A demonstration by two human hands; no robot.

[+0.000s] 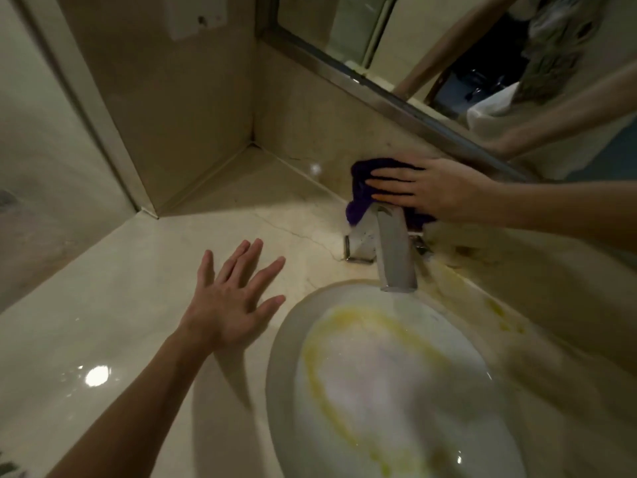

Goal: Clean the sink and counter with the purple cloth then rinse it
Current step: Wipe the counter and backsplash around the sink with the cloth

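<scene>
A pale, glossy stone counter (120,305) is seen from above, set into a tiled corner beneath a metal-framed mirror (431,63). A white oval sink (286,357), ringed with a yellowish stain, is sunk into it below a square metal tap (393,250). The purple cloth (362,181) is pressed by the right hand (427,191), fingers straight, against what seems to be the back wall above the tap. The left hand (234,301) is spread flat, fingers apart, over the counter, nothing held.
</scene>
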